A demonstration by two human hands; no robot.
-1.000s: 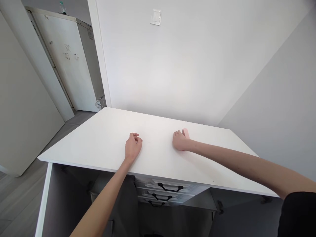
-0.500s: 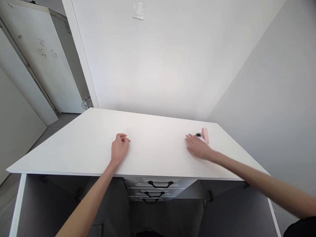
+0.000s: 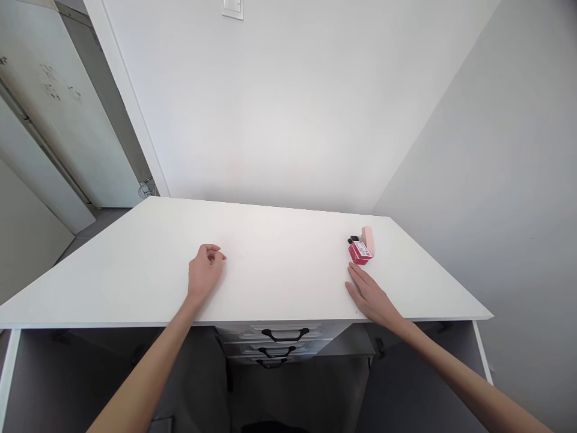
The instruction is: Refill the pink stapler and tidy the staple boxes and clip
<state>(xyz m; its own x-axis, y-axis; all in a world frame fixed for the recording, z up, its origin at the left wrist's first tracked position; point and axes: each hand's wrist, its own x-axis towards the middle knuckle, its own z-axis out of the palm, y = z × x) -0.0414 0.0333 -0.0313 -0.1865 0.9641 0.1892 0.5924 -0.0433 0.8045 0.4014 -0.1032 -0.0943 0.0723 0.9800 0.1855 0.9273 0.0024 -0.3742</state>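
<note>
My right hand (image 3: 370, 297) lies open and flat near the front of the white tabletop (image 3: 274, 270), its fingers stretched out. Just beyond its fingertips is a small red and white box (image 3: 359, 253); I cannot tell whether they touch. Behind the box stand a pink block-shaped object (image 3: 368, 240) and a small black item (image 3: 354, 239), partly hidden by it. On the left part of the tabletop rests my left hand (image 3: 206, 272), its fingers curled in loosely toward the thumb. Nothing shows in it.
Below the tabletop are drawers with black handles (image 3: 285, 335) and dark open spaces on both sides. A white wall (image 3: 279, 120) with a light switch (image 3: 232, 8) rises behind, and a grey wall (image 3: 505, 168) stands to the right. A doorway is at the left.
My right hand has drawn back toward the front edge, uncovering the red and white box. My left hand keeps its curled pose. The view has shifted slightly.
</note>
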